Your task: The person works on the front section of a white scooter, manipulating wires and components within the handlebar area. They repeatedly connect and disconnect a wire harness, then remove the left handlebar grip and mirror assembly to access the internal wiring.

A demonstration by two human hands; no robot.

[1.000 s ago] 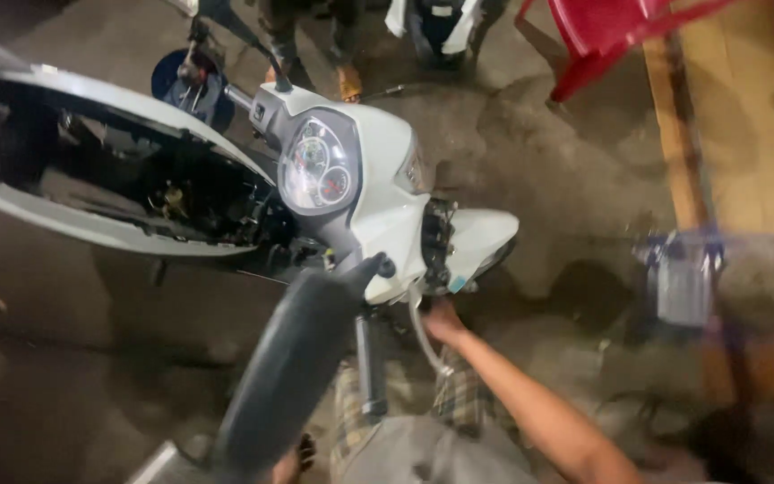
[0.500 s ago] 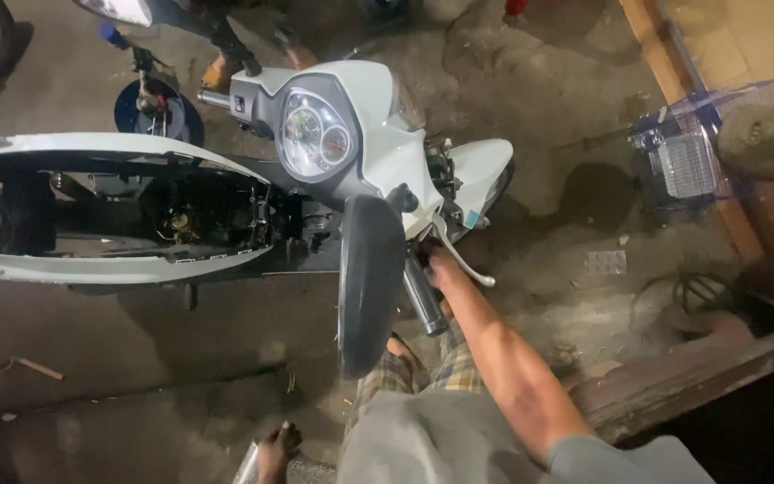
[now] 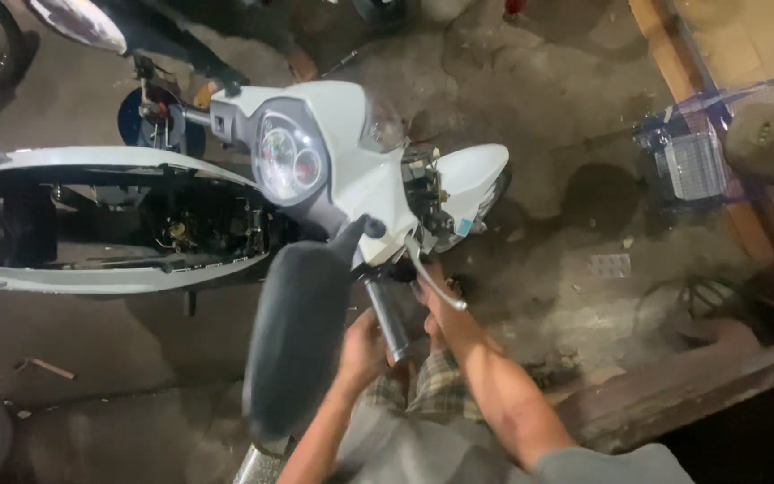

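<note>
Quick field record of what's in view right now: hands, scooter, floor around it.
left hand: on the handlebar grip
right hand: under the brake lever, beside the grip; what it holds is hidden
scooter: white, body panels off, innards exposed
mirror: dark, in the foreground
speedometer: round, facing up
wire basket: on the floor, at right
</note>
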